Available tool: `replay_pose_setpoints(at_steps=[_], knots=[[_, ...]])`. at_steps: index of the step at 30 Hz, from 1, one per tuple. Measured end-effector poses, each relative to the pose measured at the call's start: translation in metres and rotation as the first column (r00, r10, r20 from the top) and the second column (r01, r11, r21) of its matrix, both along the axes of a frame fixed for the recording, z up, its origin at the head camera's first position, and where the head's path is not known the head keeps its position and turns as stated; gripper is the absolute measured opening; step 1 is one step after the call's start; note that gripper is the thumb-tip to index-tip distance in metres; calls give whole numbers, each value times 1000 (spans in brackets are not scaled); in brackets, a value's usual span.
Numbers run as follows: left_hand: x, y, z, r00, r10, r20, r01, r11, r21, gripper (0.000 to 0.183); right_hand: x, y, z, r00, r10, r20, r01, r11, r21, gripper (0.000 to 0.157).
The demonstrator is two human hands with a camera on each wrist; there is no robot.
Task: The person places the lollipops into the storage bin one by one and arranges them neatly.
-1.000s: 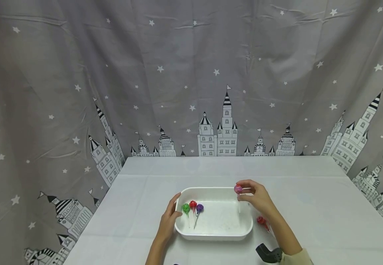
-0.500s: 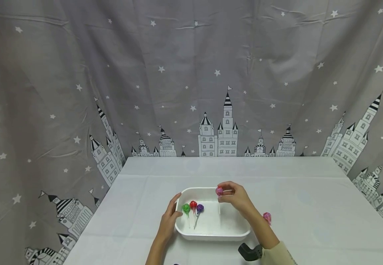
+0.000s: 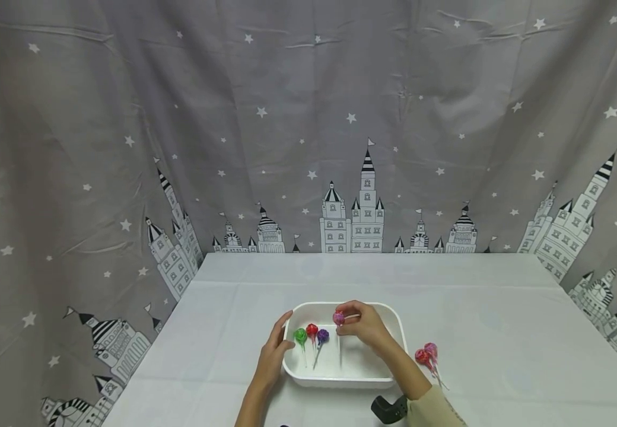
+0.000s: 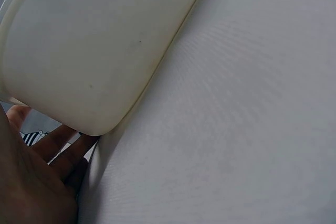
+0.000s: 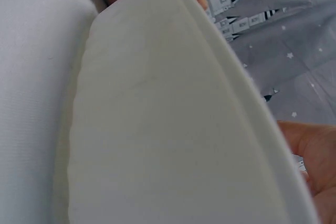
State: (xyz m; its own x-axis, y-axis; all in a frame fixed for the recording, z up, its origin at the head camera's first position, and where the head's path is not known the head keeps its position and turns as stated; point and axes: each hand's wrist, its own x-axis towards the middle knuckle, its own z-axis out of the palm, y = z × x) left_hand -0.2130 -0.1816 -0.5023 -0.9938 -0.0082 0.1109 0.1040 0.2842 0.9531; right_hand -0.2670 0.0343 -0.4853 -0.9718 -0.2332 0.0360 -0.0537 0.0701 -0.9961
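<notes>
A shallow white plastic tray [image 3: 362, 375] stands on the table. My left hand [image 3: 271, 359] grips its left end, thumb over the rim and fingers along the outer wall; in the left wrist view the left hand [image 4: 47, 166] is at the tray's corner. My right hand [image 3: 364, 326] pinches a pink-purple lollipop [image 3: 338, 318] by its head over the middle of the tray, stick hanging down. Left of it, inside the tray, lie a green lollipop [image 3: 300, 335], a red lollipop [image 3: 312, 330] and a purple lollipop [image 3: 323, 336], sticks toward me.
On the white-covered table [image 3: 490, 332], right of the tray, lie a red lollipop [image 3: 422, 357] and a pink lollipop [image 3: 431, 350], sticks crossing. A black device [image 3: 388, 409] sits at the right wrist. Behind the table hangs a grey curtain [image 3: 287, 77] with stars and castles.
My right hand has carried the pink-purple lollipop left, from the tray's right end to its middle, and slightly lower. The two lollipops beside the tray came into fuller view. The left hand stays put.
</notes>
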Motion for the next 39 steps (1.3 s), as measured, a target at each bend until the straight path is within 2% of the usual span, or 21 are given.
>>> replay_pose_setpoints(at_steps=[4, 11, 14, 22, 33, 39], knots=[[-2, -1, -3, 1000, -2, -3, 2, 1000, -1, 60, -2, -1, -3, 1000, 9, 11, -9, 1000, 30, 43], [-17, -8, -30, 1000, 15, -1, -15, 1000, -12, 62, -6, -3, -10, 999, 34, -7, -34, 995, 95, 39], [-19, -8, -36, 1000, 23, -8, -23, 999, -25, 62, -5, -4, -11, 999, 43, -31, -38, 991, 132, 38], [-20, -9, -37, 1000, 22, -5, -23, 999, -31, 62, -6, -5, -21, 992, 38, -120, -4, 962, 272, 37], [-20, -9, -37, 1000, 15, -11, -15, 1000, -10, 62, -2, -10, -21, 991, 35, -131, 11, 942, 336, 36], [-21, -8, -36, 1000, 12, -9, -12, 1000, -2, 63, -3, -11, -21, 991, 29, -133, 18, 940, 341, 37]])
